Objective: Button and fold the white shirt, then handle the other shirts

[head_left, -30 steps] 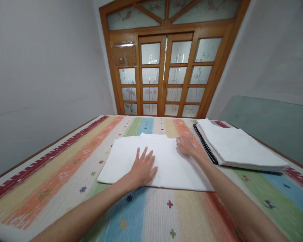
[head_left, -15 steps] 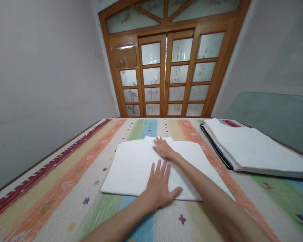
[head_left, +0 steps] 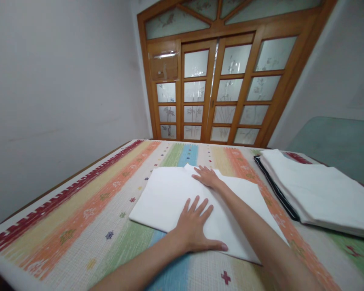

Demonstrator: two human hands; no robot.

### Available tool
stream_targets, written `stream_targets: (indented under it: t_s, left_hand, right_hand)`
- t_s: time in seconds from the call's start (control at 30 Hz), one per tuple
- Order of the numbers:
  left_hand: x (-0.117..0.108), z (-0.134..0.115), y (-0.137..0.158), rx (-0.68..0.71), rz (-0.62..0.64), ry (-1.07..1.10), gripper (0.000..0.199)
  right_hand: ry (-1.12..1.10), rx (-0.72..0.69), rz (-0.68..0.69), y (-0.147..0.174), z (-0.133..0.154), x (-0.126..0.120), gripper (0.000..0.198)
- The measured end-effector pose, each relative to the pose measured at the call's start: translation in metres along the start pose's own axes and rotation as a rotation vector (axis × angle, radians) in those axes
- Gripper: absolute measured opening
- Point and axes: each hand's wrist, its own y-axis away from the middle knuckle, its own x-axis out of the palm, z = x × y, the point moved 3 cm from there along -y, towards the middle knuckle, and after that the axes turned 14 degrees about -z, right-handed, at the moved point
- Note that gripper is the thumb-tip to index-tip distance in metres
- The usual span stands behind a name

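A folded white cloth garment (head_left: 160, 194) lies flat in front of me, with a small raised piece at its far edge. Near its front edge my left hand (head_left: 194, 228) rests palm down, fingers spread and thumb stretched to the right. My right hand (head_left: 208, 176) lies flat by the far edge, its fingers pointing left. The right forearm crosses over the garment and hides part of its right side. Neither hand grips anything.
A colourful striped cloth (head_left: 87, 214) covers the table. To the right sits a stack of folded white garments (head_left: 324, 190) with a black-edged layer beneath. Beyond stand wooden glass-paned doors (head_left: 212, 89); a greenish panel (head_left: 342, 141) is behind the stack.
The view has turned a little to the left and tilted, so the scene sits further right. Both hands stay flat on the white garment.
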Motion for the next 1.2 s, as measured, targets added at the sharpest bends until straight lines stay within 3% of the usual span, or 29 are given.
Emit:
stream_targets:
  t_s: [0.2,0.37,0.47,0.57,0.67,0.77,0.87,0.93,1.0,1.07,1.2]
  left_hand:
    - [-0.017,0.037,0.002,-0.134,0.068,-0.085,0.123]
    - [-0.053,0.086,-0.001,-0.432,0.203,-0.276,0.140]
    - [-0.073,0.112,-0.003,-0.536,0.183,-0.383,0.136]
    - [-0.080,0.124,-0.003,-0.534,0.171,-0.403,0.123]
    - [-0.077,0.120,0.001,-0.493,0.103,-0.413,0.093]
    - [-0.069,0.101,0.006,-0.421,-0.033,-0.418,0.063]
    - [-0.053,0.075,0.011,-0.317,-0.055,-0.352,0.060]
    - [-0.040,0.061,0.013,-0.270,0.009,-0.326,0.066]
    - [-0.031,0.053,0.012,-0.262,0.056,-0.347,0.071]
    - [-0.028,0.051,0.007,-0.267,0.053,-0.409,0.072]
    - [-0.035,0.060,-0.004,-0.205,0.100,-0.478,0.067]
  right_hand:
    - [0.057,0.177,-0.020,0.012,-0.051,-0.008,0.079]
    - [0.052,0.368,-0.079,0.040,-0.100,-0.016,0.104]
    - [0.024,0.431,-0.115,0.059,-0.115,-0.018,0.111]
    - [0.003,0.487,-0.165,0.077,-0.121,-0.017,0.113]
    - [-0.023,0.480,-0.257,0.089,-0.118,-0.015,0.108]
    - [0.028,0.385,-0.379,0.095,-0.110,-0.017,0.092]
    - [0.088,0.109,-0.428,0.097,-0.096,-0.021,0.066]
    - [0.084,-0.100,-0.371,0.100,-0.086,-0.022,0.056]
    - [0.069,-0.215,-0.282,0.104,-0.081,-0.021,0.054]
    - [0.078,-0.209,-0.226,0.109,-0.080,-0.020,0.056]
    - [0.138,-0.056,-0.225,0.124,-0.081,-0.019,0.061]
